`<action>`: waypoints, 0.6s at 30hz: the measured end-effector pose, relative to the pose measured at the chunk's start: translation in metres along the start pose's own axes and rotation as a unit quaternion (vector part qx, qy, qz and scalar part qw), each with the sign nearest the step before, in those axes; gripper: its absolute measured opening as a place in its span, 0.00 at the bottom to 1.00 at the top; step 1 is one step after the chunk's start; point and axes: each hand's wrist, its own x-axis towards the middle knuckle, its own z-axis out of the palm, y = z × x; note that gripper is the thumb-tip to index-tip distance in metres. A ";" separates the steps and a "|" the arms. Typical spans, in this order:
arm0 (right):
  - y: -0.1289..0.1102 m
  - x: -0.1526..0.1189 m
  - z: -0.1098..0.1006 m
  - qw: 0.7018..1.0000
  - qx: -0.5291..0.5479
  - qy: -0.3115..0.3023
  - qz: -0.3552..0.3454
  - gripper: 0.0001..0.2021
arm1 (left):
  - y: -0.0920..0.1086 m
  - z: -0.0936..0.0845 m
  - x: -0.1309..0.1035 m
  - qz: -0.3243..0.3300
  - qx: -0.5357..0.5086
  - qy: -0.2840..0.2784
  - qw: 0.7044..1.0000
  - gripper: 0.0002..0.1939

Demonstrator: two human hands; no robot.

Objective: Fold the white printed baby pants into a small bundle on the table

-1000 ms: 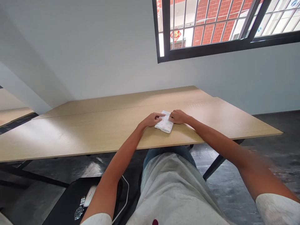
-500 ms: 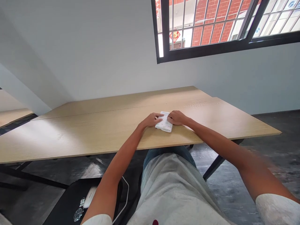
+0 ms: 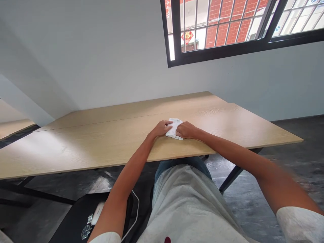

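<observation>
A small folded white cloth (image 3: 173, 129) with faint printed marks lies on the light wooden table (image 3: 101, 141), close to its front edge. At the cloth's left edge is my left hand (image 3: 162, 128), its thumb and index finger apart, with fingertips resting on the cloth. My right hand (image 3: 186, 130) lies over the cloth's right side, fingers curled down onto it. The curled fingers hide part of that side.
A black chair (image 3: 68, 219) at the lower left holds a metal watch (image 3: 86, 231) and a white case (image 3: 98, 212). A white cable (image 3: 136, 209) hangs beside it. Behind the table stand a wall and a barred window.
My right hand has moved slightly left and down over the cloth, its fingers more curled. The cloth's right side is more covered, and its top corner looks shifted.
</observation>
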 end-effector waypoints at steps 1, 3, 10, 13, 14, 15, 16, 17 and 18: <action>-0.001 0.000 0.000 1.000 -0.006 0.006 -0.006 0.20 | 0.000 0.000 0.000 -0.001 0.005 0.004 1.000 0.27; -0.003 0.000 0.001 0.999 -0.014 0.017 -0.027 0.19 | 0.000 0.000 0.000 -0.001 0.012 0.010 1.000 0.26; -0.003 -0.001 0.003 1.000 0.022 0.013 0.004 0.18 | -0.002 0.001 0.001 -0.005 0.019 0.013 1.000 0.26; -0.004 -0.001 0.004 0.999 0.028 0.015 0.009 0.18 | -0.001 0.001 0.001 -0.008 0.014 0.010 1.000 0.25; -0.004 -0.001 0.004 1.000 0.025 0.017 0.003 0.17 | -0.001 0.001 0.000 -0.007 0.014 0.008 1.000 0.25; -0.004 -0.001 0.004 1.000 0.022 0.019 -0.004 0.17 | 0.000 0.001 0.000 -0.005 0.014 0.007 1.000 0.25; -0.005 -0.001 0.004 1.000 0.020 0.020 -0.012 0.17 | 0.000 0.000 0.000 -0.002 0.016 0.004 1.000 0.26; -0.006 -0.001 0.003 0.999 0.017 0.020 -0.020 0.17 | 0.001 0.000 -0.001 0.003 0.022 0.001 1.000 0.26; -0.006 -0.001 0.003 0.999 0.015 0.019 -0.026 0.17 | 0.002 -0.001 -0.001 0.010 0.029 -0.003 1.000 0.27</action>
